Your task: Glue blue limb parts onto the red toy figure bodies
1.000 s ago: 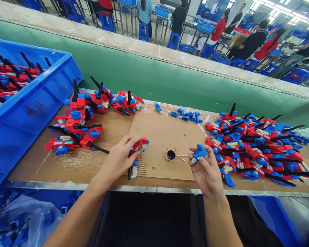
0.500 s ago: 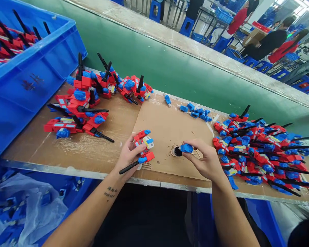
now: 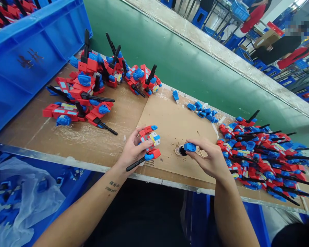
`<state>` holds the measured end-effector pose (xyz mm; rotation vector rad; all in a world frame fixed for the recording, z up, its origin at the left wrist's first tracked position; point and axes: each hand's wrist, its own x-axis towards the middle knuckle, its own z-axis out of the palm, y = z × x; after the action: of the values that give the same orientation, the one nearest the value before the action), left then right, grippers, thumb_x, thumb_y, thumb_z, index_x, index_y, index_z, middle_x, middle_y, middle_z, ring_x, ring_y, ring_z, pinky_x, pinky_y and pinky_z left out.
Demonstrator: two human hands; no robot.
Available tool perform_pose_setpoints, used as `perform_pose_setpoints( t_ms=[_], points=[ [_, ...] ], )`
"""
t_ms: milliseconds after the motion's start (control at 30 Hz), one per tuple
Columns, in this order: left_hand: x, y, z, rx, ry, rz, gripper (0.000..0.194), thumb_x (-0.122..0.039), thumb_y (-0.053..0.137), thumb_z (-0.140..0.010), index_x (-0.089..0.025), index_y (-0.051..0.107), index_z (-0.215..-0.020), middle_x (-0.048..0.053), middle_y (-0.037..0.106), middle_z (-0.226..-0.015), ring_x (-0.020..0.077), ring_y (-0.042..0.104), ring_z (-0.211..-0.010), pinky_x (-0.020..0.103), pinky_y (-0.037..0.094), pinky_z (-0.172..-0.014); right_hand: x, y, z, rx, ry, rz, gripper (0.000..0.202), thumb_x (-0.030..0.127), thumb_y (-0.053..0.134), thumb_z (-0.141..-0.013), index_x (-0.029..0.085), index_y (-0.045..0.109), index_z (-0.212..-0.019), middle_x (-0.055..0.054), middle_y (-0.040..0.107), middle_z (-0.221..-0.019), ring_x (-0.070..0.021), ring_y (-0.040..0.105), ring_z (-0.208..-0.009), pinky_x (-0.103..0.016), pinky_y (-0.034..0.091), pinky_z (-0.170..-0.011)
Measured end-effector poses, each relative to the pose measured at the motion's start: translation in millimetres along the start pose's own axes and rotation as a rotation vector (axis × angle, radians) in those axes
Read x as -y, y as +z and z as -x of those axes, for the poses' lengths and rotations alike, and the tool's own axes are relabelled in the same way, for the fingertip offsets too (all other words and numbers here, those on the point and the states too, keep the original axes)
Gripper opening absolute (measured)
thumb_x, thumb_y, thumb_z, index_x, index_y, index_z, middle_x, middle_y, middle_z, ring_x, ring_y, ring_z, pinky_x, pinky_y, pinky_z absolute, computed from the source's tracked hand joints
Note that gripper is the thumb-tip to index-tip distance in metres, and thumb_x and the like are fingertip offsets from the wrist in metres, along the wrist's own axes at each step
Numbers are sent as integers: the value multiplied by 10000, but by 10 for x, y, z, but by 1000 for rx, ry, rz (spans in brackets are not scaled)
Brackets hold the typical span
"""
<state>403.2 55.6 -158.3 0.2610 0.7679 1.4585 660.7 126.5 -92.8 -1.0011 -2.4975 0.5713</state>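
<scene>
My left hand [image 3: 134, 148] is closed around a red and blue toy robot torso [image 3: 150, 139], with the thumb across its front; a black gun-like rod sticks out from one of its arms. My right hand [image 3: 208, 156] pinches a small blue plastic toy part [image 3: 190, 147] between thumb and fingertips. That part is right over the edge of a small round pot of dark stuff [image 3: 182, 151]; whether it touches the pot I cannot tell. Beneath both hands lies a brown cardboard sheet [image 3: 167, 127] with dark specks around the pot.
Several loose blue parts [image 3: 206, 114] lie along the bench's back edge. Toy robots are heaped at right [image 3: 262, 154] and left [image 3: 79, 89]. A big blue crate [image 3: 38, 61] stands far left. Below the bench are blue bins with plastic film [image 3: 28, 202]. People sit beyond the green partition [image 3: 149, 48].
The view has shifted and tilted a little. Both hands keep their holds, and the blue part is still by the pot.
</scene>
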Motion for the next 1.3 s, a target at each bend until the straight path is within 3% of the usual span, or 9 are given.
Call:
perform_pose_setpoints(
  t_ms=[267, 567, 633, 800, 867, 1000, 1100, 1300],
  points=[
    [-20, 56, 1, -38, -5, -20, 520, -180, 892, -663, -195, 631, -1112, 50, 693, -1074, 125, 629, -763, 220, 543, -621, -14, -7, 11, -8, 33, -22, 291, 284, 704, -929, 282, 671, -1218, -29, 722, -939, -208, 644, -817, -372, 515, -762],
    [54, 13, -50, -1, 33, 48, 474, -168, 902, -672, -215, 643, -1067, 47, 691, -1185, 124, 660, -821, 204, 574, -640, -13, -18, 21, 0, 77, -60, 271, 284, 719, -917, 271, 681, -1185, -36, 722, -957, -197, 634, -814, -359, 524, -736],
    [31, 20, -44, -8, 31, 42, 497, -180, 912, -660, -212, 633, -1071, 56, 687, -1202, 125, 659, -808, 205, 568, -626, -23, -16, 57, -69, 131, -157, 262, 284, 745, -893, 274, 692, -1149, -44, 730, -993, -209, 656, -851, -372, 545, -761],
    [-17, 114, 51, 16, 17, 23, 526, -248, 909, -686, -209, 620, -1122, 26, 695, -967, 110, 643, -729, 171, 524, -580, 74, 64, 148, -503, 277, -649, 314, 386, 818, -810, 282, 655, -1058, -63, 688, -977, -247, 683, -925, -389, 588, -763],
    [6, 204, 118, 55, -27, 36, 506, -304, 875, -746, -231, 603, -1166, 22, 684, -963, 121, 666, -752, 171, 523, -586, 180, 132, 156, -605, 296, -809, 363, 444, 805, -807, 313, 633, -1099, -58, 653, -962, -239, 674, -894, -372, 582, -713],
    [122, 434, 243, 150, -111, 42, 473, -349, 806, -826, -285, 567, -1229, 52, 670, -1163, 146, 702, -798, 219, 557, -645, 410, 288, 157, -649, 315, -899, 370, 512, 708, -868, 346, 587, -1175, -64, 613, -963, -264, 679, -923, -432, 592, -749],
    [217, 553, 292, 180, -141, 52, 461, -348, 806, -824, -281, 589, -1226, 64, 670, -1195, 158, 709, -806, 236, 561, -665, 521, 376, 181, -631, 331, -897, 347, 542, 654, -897, 336, 563, -1161, -71, 618, -951, -303, 685, -1007, -476, 590, -799],
    [298, 581, 332, 268, -152, 84, 445, -310, 801, -832, -285, 593, -1225, 42, 694, -1127, 164, 715, -796, 255, 572, -709, 599, 438, 228, -560, 320, -1009, 320, 505, 673, -905, 350, 578, -1168, -54, 655, -964, -303, 710, -990, -490, 595, -837]
  ],
)
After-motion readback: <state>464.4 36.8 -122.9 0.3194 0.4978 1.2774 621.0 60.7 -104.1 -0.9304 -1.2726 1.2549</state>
